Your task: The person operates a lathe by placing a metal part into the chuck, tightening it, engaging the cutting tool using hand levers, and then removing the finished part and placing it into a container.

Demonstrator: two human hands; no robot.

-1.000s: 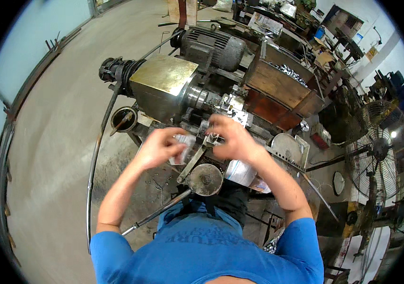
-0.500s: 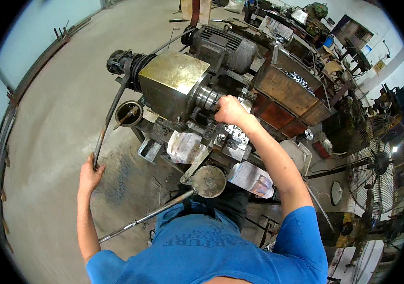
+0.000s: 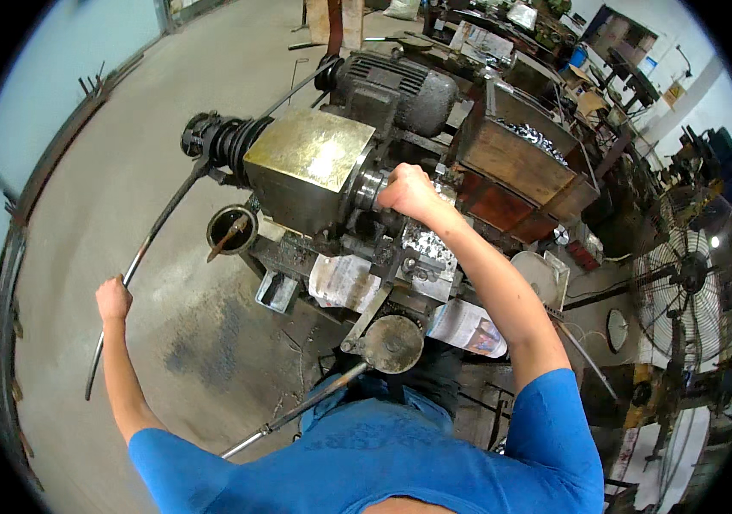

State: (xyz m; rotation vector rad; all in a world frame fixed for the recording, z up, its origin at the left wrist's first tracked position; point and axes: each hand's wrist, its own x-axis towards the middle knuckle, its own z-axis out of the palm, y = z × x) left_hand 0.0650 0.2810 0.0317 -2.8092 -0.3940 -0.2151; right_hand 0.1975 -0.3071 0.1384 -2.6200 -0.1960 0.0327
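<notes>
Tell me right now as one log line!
left hand: gripping lever | right hand: at chuck, grip hidden | pot: stick inside

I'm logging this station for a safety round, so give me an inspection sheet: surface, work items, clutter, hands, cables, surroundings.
Surface: metal plate near the spindle, shiny chips lying on it.
Work items: long lever slopes down from the machine's left end.
Clutter: paper sheet on the machine; pot with a stick in it.
Hands: left hand closed around the lever; right hand closed at the spindle, contents hidden.
Cables: cannot tell, too indistinct.
Surroundings: fan at right; open box of shiny metal pieces.
</notes>
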